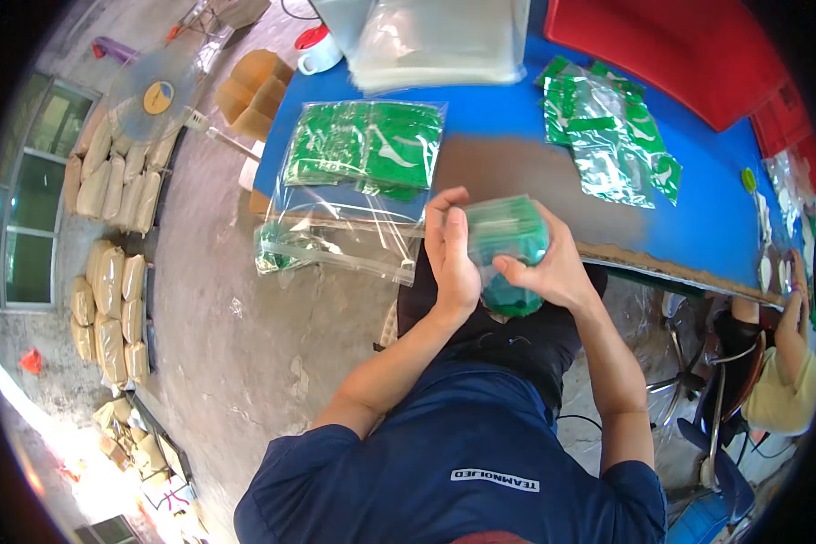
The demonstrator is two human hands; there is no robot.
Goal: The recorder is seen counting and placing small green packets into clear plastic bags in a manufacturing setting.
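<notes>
In front of my lap, just off the table's near edge, I hold a stack of green-and-clear plastic packets (506,234), partly blurred by motion. My right hand (553,267) is closed round its right side, with the thumb across the front. My left hand (455,263) is cupped against the left side, thumb up and fingers curled. Left of my hands lies a large clear zip bag (340,213) with similar green packets (363,145) inside; its zip end hangs over the edge. A loose pile of green-and-clear packets (607,131) lies farther right.
The blue tabletop (480,109) carries clear plastic sheets (440,45), a red-lidded white mug (317,50), a red bin (671,54) and green-handled scissors (749,179). A fan (159,95) stands left. Another person (784,390) sits at the right. Filled sacks (109,299) line the left wall.
</notes>
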